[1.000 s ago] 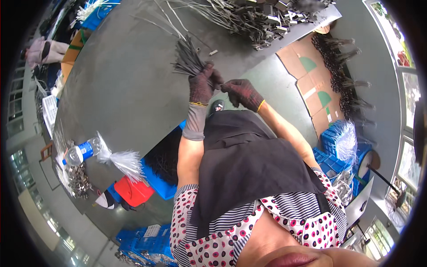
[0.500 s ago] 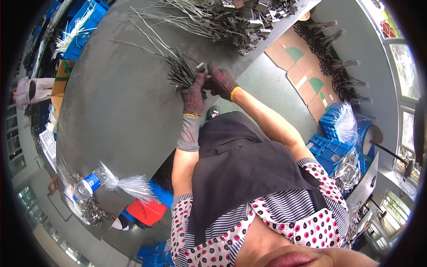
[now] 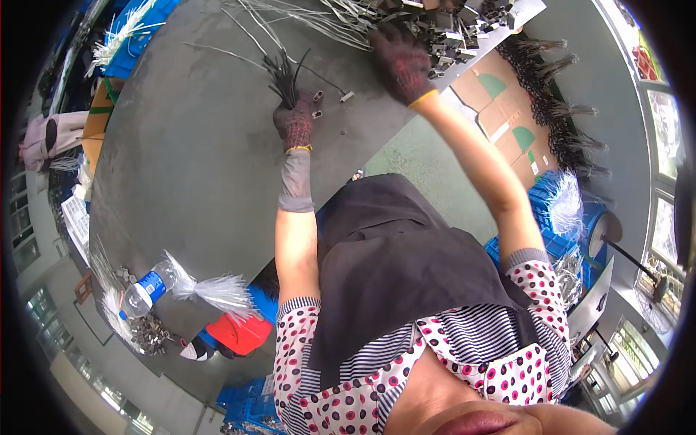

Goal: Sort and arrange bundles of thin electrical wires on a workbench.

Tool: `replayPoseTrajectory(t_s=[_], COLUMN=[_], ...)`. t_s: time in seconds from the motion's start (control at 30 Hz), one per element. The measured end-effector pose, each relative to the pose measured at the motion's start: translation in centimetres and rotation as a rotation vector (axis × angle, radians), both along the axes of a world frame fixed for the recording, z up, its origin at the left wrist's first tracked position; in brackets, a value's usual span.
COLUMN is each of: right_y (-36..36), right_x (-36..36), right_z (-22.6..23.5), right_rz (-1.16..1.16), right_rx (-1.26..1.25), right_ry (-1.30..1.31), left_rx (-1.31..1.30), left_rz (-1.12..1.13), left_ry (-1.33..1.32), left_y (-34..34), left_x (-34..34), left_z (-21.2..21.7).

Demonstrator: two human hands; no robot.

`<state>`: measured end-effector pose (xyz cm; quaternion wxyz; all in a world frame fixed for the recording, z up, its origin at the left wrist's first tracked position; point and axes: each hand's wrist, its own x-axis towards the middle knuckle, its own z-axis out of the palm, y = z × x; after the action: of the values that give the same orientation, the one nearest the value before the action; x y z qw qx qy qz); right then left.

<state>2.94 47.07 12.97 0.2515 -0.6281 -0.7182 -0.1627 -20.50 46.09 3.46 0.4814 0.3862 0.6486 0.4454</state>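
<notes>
My left hand [image 3: 293, 123], in a dark knitted work glove, is closed round a bundle of thin black cables [image 3: 284, 80] above the grey table. The cable ends fan out past the fingers on the far side, and small metal pieces show beside the glove. One loose black cable reaches right to a small silvery connector [image 3: 347, 96] on the tabletop. Gloved likewise, my right hand [image 3: 402, 61] is at the near left edge of a large pile of cables with black and silver connectors [image 3: 453, 32]. Motion smears its fingers, and what they touch is hidden.
Long pale wires [image 3: 312, 25] trail across the far part of the grey table [image 3: 188, 138]. At the near left lie a water bottle [image 3: 148, 290] and a bundle of clear strips [image 3: 225, 293]. Flattened cardboard [image 3: 500, 109] with dark cable bundles covers floor at right, beyond the table's edge.
My right hand has left my left hand and moved away, up to the pile. My left hand has shifted slightly left and farther out, still holding the bundle.
</notes>
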Motion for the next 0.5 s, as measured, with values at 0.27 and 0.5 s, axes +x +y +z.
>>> replayPoseTrajectory(t_s=[0.27, 0.5], right_y=[3.1, 4.6], right_x=[2.5, 3.2], right_z=[-1.7, -2.8], right_rz=[0.092, 0.164], right_rx=[-0.252, -0.304], right_ry=[-0.335, -0.400], left_rx=[-0.039, -0.011], left_rz=[0.015, 0.238], left_ry=[0.663, 0.350], left_y=[0.8, -0.6], left_x=[-6.3, -11.4], left_z=[1.3, -0.3])
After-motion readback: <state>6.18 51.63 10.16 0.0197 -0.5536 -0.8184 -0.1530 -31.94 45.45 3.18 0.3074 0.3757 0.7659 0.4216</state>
